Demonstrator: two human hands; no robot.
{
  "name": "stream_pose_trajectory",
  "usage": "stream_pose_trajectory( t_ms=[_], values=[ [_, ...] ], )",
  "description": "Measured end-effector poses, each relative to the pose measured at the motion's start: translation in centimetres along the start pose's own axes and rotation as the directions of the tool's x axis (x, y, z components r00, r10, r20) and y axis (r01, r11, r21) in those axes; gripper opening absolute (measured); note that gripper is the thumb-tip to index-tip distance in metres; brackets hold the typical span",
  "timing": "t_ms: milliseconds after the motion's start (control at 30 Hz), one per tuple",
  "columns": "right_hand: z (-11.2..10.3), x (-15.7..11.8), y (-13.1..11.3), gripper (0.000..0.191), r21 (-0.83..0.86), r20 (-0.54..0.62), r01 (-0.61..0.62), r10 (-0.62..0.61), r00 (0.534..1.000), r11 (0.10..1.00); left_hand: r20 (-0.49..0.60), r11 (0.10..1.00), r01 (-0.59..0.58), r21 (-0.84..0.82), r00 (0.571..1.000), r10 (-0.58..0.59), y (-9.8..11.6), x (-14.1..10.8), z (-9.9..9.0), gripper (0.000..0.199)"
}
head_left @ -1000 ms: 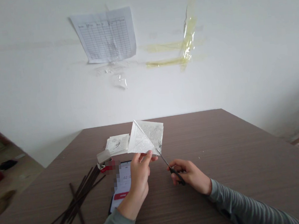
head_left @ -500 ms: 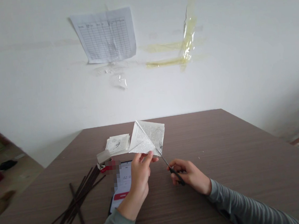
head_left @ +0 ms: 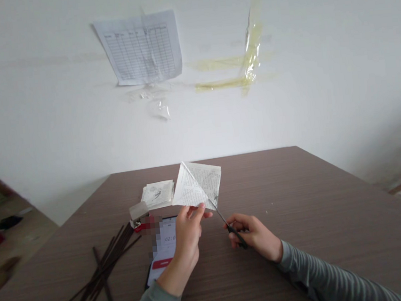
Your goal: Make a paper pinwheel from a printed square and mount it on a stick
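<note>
Left hand (head_left: 189, 234) — we pinch printed paper (head_left: 198, 184) | right hand (head_left: 253, 236) — we grip black scissors (head_left: 234, 231) (tips at the paper)

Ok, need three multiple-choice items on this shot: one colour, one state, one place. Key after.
1. Handle colour of the scissors in the right hand?
A) red B) yellow C) black

2. The paper at the left hand is:
A) pinched up off the table B) lying flat C) crumpled in a ball

3. The phone lies:
A) beside the right hand B) under the left hand C) on the stick pile

1: C, the grip shows black between the fingers.
2: A, thumb and fingers hold it above the table.
3: B, its screen shows below and beside the left hand.
</note>
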State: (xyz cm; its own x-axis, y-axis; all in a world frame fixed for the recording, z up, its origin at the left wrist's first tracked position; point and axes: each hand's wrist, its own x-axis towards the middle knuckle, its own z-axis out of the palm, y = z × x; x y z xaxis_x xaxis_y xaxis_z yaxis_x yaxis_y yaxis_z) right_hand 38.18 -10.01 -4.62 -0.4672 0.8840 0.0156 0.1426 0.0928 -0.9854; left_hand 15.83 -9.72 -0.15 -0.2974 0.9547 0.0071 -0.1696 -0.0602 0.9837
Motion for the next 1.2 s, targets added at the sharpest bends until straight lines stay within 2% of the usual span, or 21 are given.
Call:
stream_pose_trajectory(
  t_ms=[433, 700, 1200],
  values=[
    [0.13, -0.02, 0.08, 0.038, -0.004, -0.006, 0.008, -0.008, 1.000, 1.000, -0.017, 1.000, 0.023, 0.011, 1.000, -0.023, 0.62, -0.22, 0.29, 0.054],
    [0.14, 0.09, 0.25, 0.047, -0.008, -0.006, 0.011, -0.011, 1.000, 1.000, 0.034, 0.999, 0.010, 0.043, 0.999, -0.011, -0.01, -0.13, 0.06, 0.056],
    [0.18, 0.20, 0.54, 0.048, 0.014, 0.003, -0.005, 0.005, 1.000, 1.000, 0.039, 0.999, -0.005, 0.032, 0.999, 0.004, -0.16, -0.27, 0.05, 0.058]
  ],
)
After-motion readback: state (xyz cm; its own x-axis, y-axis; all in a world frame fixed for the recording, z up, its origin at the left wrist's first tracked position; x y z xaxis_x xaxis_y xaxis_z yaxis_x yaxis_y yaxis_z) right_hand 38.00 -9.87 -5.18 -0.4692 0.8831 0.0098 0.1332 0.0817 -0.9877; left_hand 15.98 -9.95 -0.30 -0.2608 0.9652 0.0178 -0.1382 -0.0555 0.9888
